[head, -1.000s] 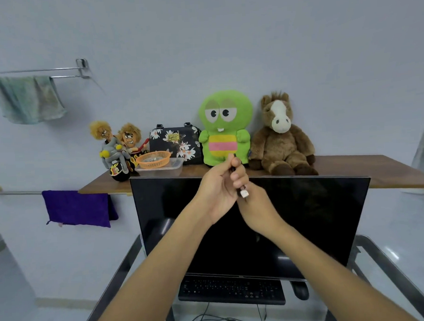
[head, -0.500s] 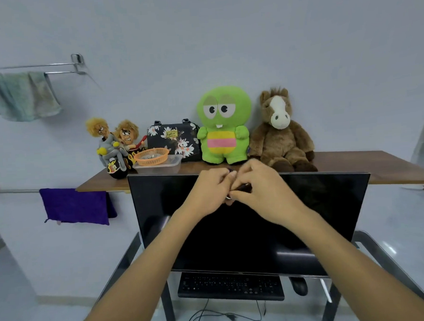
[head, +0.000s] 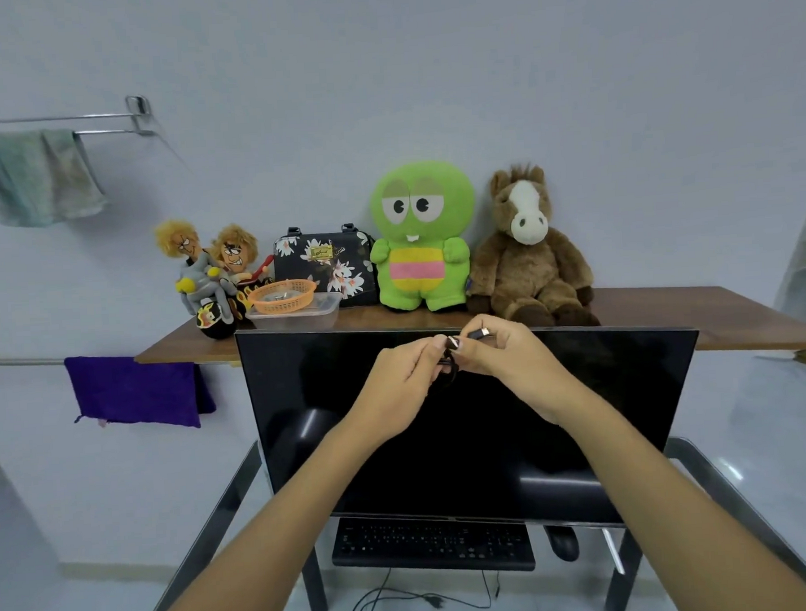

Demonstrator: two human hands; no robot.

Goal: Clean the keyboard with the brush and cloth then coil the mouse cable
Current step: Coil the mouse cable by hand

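Up in front of the dark screen [head: 472, 423], the black mouse cable [head: 448, 366] sits in a small bunch between two hands. Its metal plug [head: 479, 333] sticks out at the top, pointing to the right. The left hand [head: 403, 389] pinches the bunch from the left with its fingers [head: 429, 350] curled together on it. The right hand [head: 511, 360] has its fingers curled on the cable too, up by the plug. Both arms reach up from the bottom of the view. Down low, under the screen, the black keyboard [head: 432, 544] lies flat on the glass surface [head: 727, 470]. The black mouse [head: 563, 540] rests just beside it, on the right. Some thin wires [head: 407, 599] lie on the floor under the surface. Behind the screen is a brown wooden shelf [head: 672, 312]. On it sit a green plush toy [head: 421, 239] and a brown plush horse [head: 526, 252], side by side. To their left is a black bag with flowers [head: 326, 265], an orange basket [head: 283, 296] in a clear tub, and two small dolls [head: 212, 273]. A purple cloth [head: 134, 389] hangs on a rail on the left wall, and a pale green cloth [head: 30, 177] hangs on a rail higher up.
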